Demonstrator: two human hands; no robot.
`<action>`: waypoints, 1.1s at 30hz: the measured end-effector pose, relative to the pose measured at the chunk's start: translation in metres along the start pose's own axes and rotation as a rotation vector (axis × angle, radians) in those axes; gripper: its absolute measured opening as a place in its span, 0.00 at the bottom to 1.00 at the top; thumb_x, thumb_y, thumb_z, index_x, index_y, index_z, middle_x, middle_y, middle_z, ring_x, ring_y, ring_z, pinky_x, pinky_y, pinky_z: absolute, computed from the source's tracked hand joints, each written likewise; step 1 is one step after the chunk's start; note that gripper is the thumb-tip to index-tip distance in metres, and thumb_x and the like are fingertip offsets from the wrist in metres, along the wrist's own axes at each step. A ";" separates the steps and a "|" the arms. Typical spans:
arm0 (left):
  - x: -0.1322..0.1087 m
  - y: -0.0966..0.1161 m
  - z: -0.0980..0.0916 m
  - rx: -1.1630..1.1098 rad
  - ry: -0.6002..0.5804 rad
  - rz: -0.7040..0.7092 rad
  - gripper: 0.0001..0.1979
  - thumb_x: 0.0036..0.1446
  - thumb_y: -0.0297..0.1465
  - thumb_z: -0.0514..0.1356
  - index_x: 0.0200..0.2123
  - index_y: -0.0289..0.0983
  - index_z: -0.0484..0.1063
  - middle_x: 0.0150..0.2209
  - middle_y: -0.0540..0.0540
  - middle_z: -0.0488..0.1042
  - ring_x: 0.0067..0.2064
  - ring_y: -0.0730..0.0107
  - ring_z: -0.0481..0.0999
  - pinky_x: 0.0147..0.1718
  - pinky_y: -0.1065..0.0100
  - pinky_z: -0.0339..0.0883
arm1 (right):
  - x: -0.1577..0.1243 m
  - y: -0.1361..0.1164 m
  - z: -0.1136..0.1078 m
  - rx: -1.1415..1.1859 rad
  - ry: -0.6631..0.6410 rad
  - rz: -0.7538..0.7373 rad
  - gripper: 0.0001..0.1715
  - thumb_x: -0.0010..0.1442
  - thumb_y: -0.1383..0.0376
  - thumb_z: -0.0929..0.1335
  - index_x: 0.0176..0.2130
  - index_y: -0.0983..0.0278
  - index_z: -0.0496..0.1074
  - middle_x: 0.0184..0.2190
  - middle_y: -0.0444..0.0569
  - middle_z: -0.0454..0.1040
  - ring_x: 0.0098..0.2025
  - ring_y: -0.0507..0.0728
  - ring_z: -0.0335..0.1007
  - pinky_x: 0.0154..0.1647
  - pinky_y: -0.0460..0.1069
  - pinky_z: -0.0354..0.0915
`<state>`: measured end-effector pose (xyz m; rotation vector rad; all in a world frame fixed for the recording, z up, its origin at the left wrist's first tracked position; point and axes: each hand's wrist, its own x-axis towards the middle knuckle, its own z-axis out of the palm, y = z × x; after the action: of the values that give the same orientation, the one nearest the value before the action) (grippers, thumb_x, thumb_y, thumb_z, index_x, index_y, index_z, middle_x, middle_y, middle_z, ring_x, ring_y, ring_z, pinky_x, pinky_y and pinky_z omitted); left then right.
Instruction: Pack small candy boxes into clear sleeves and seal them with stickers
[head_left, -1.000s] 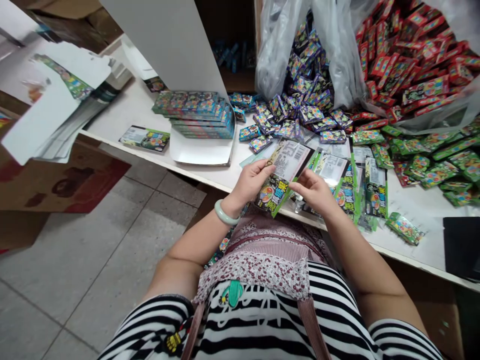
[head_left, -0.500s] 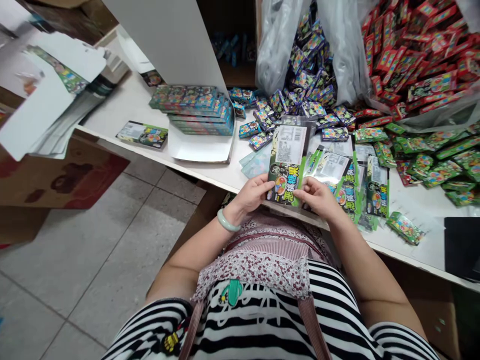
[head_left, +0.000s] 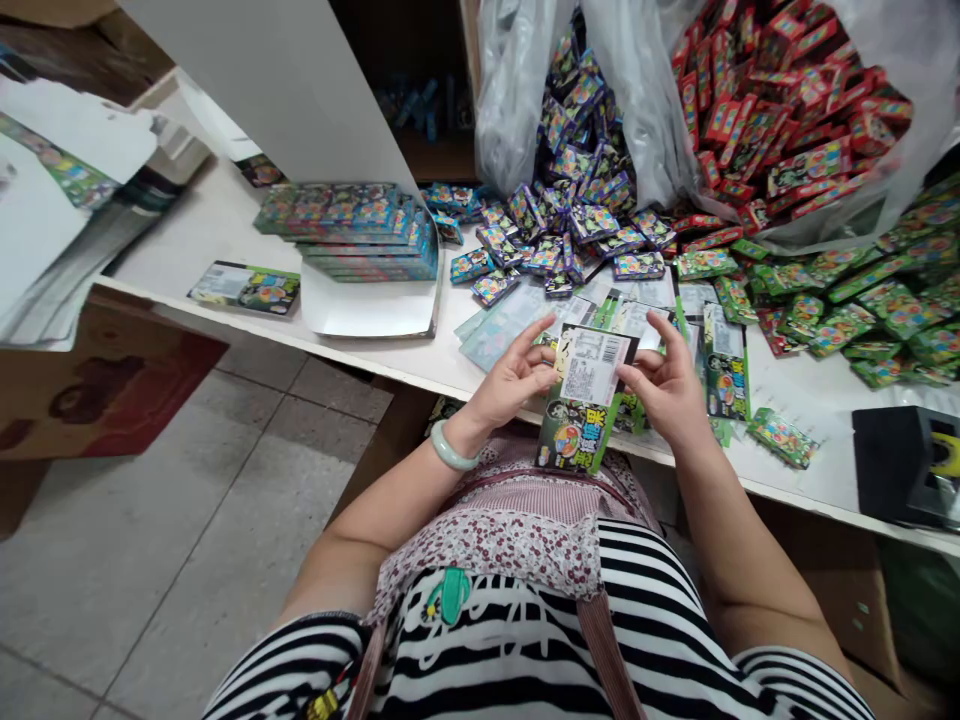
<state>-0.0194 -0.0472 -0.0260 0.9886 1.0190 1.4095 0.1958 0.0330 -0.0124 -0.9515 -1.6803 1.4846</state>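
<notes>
A flat black and green candy bag, with a white label panel and barcode on its upper part, is tilted in front of me at the table's edge. My right hand pinches its upper right side, thumb on the front and index finger raised. At the left edge, my left hand has thumb and curled fingers closed on the bag, its index finger stretched out. More flat bags lie on the table beneath and behind my hands, including a candy bag to the right.
Small purple boxes spill from a plastic bag at the back. Red boxes and green boxes are heaped at right. Stacked blue boxes stand in a white display carton. A black object sits at the right edge.
The candy bag has come down and toward my body, past the table's edge. My hands now grip it higher up, with index fingers extended. The view has shifted to the right.
</notes>
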 end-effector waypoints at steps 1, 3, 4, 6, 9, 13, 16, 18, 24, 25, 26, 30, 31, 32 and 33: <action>0.000 0.003 -0.001 0.023 -0.037 0.019 0.37 0.55 0.37 0.69 0.65 0.52 0.61 0.40 0.50 0.76 0.32 0.75 0.75 0.29 0.73 0.71 | 0.001 -0.005 -0.001 -0.019 0.026 -0.023 0.43 0.58 0.50 0.74 0.66 0.52 0.57 0.36 0.46 0.78 0.34 0.57 0.76 0.32 0.52 0.74; 0.001 0.010 -0.005 0.066 -0.113 0.040 0.37 0.55 0.37 0.70 0.66 0.52 0.60 0.41 0.50 0.76 0.33 0.74 0.77 0.32 0.71 0.73 | 0.001 -0.013 -0.003 -0.047 0.041 -0.050 0.40 0.58 0.51 0.74 0.64 0.52 0.60 0.34 0.46 0.78 0.31 0.56 0.74 0.28 0.51 0.72; 0.001 0.014 -0.008 0.083 -0.154 0.031 0.37 0.55 0.37 0.70 0.65 0.51 0.60 0.41 0.49 0.76 0.34 0.73 0.78 0.33 0.70 0.74 | 0.000 -0.015 -0.003 -0.062 0.039 -0.058 0.36 0.59 0.51 0.74 0.63 0.52 0.63 0.32 0.45 0.77 0.29 0.55 0.72 0.27 0.51 0.71; 0.001 0.020 -0.012 0.112 -0.230 -0.014 0.35 0.54 0.37 0.70 0.63 0.48 0.61 0.38 0.49 0.76 0.33 0.73 0.78 0.33 0.70 0.75 | -0.003 -0.015 -0.004 -0.104 0.021 -0.068 0.28 0.61 0.53 0.72 0.58 0.53 0.69 0.28 0.42 0.74 0.24 0.53 0.67 0.25 0.50 0.69; -0.003 0.023 -0.011 0.157 -0.265 -0.061 0.27 0.57 0.37 0.69 0.57 0.45 0.64 0.31 0.53 0.74 0.28 0.74 0.76 0.30 0.71 0.73 | -0.008 -0.011 -0.005 -0.160 -0.033 -0.058 0.16 0.64 0.54 0.70 0.50 0.55 0.75 0.25 0.40 0.71 0.22 0.51 0.64 0.24 0.49 0.67; -0.003 0.023 0.003 0.268 -0.023 0.096 0.11 0.63 0.41 0.63 0.41 0.41 0.70 0.29 0.52 0.72 0.30 0.75 0.73 0.30 0.70 0.70 | -0.004 -0.018 -0.002 -0.231 0.019 -0.160 0.11 0.65 0.56 0.68 0.38 0.59 0.77 0.32 0.46 0.76 0.30 0.53 0.70 0.27 0.49 0.68; 0.004 0.026 0.013 0.288 0.135 0.217 0.14 0.59 0.40 0.67 0.30 0.38 0.69 0.31 0.49 0.73 0.34 0.74 0.73 0.34 0.69 0.70 | 0.005 -0.029 -0.001 -0.208 0.044 -0.202 0.10 0.62 0.55 0.70 0.35 0.59 0.76 0.36 0.48 0.76 0.37 0.56 0.72 0.29 0.49 0.68; 0.007 0.031 0.016 0.230 0.142 0.188 0.14 0.56 0.39 0.69 0.29 0.38 0.70 0.31 0.49 0.74 0.33 0.74 0.73 0.34 0.70 0.70 | 0.010 -0.033 -0.002 -0.073 0.006 -0.118 0.12 0.59 0.54 0.73 0.41 0.57 0.75 0.35 0.46 0.74 0.35 0.54 0.71 0.26 0.48 0.67; 0.001 0.047 0.012 0.261 0.085 0.139 0.10 0.54 0.34 0.70 0.40 0.40 0.78 0.33 0.48 0.76 0.35 0.72 0.75 0.34 0.69 0.72 | 0.012 -0.044 -0.005 -0.078 -0.143 -0.084 0.10 0.60 0.56 0.72 0.38 0.59 0.74 0.36 0.46 0.74 0.37 0.54 0.71 0.27 0.47 0.67; -0.001 0.049 0.012 0.301 0.080 0.174 0.08 0.54 0.35 0.71 0.36 0.39 0.78 0.35 0.47 0.77 0.38 0.70 0.77 0.36 0.68 0.73 | 0.011 -0.048 -0.005 -0.136 -0.156 -0.129 0.08 0.61 0.57 0.72 0.37 0.59 0.74 0.38 0.48 0.74 0.40 0.55 0.71 0.29 0.47 0.68; -0.002 0.050 0.012 0.328 0.072 0.204 0.08 0.54 0.36 0.71 0.33 0.39 0.78 0.37 0.46 0.77 0.40 0.69 0.77 0.38 0.67 0.74 | 0.010 -0.052 -0.004 -0.189 -0.177 -0.174 0.07 0.62 0.58 0.71 0.36 0.59 0.74 0.39 0.49 0.75 0.42 0.56 0.71 0.31 0.48 0.69; 0.000 0.053 0.015 0.310 0.037 0.213 0.11 0.56 0.39 0.70 0.30 0.38 0.76 0.36 0.46 0.79 0.40 0.69 0.78 0.40 0.65 0.75 | 0.011 -0.065 0.000 -0.268 -0.237 -0.236 0.11 0.60 0.55 0.73 0.33 0.58 0.72 0.38 0.49 0.75 0.42 0.56 0.71 0.33 0.49 0.69; 0.001 0.054 0.016 0.302 0.045 0.197 0.11 0.56 0.39 0.70 0.30 0.38 0.76 0.34 0.47 0.79 0.38 0.70 0.78 0.39 0.66 0.75 | 0.013 -0.066 0.001 -0.254 -0.226 -0.209 0.12 0.59 0.54 0.73 0.33 0.58 0.71 0.36 0.48 0.75 0.40 0.56 0.71 0.33 0.50 0.69; 0.003 0.054 0.018 0.296 0.062 0.175 0.11 0.55 0.39 0.70 0.31 0.38 0.75 0.33 0.47 0.79 0.36 0.71 0.77 0.37 0.67 0.74 | 0.015 -0.067 0.002 -0.228 -0.216 -0.169 0.13 0.59 0.53 0.73 0.34 0.59 0.71 0.35 0.48 0.75 0.38 0.56 0.71 0.33 0.50 0.69; 0.004 0.055 0.019 0.291 0.084 0.151 0.11 0.54 0.38 0.70 0.31 0.38 0.75 0.32 0.48 0.78 0.35 0.72 0.77 0.35 0.68 0.73 | 0.018 -0.067 0.003 -0.192 -0.212 -0.127 0.14 0.59 0.53 0.73 0.35 0.59 0.71 0.34 0.47 0.75 0.37 0.55 0.71 0.34 0.50 0.69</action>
<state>-0.0172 -0.0444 0.0318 1.2474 1.2586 1.4619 0.1795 0.0422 0.0541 -0.7907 -2.0268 1.3979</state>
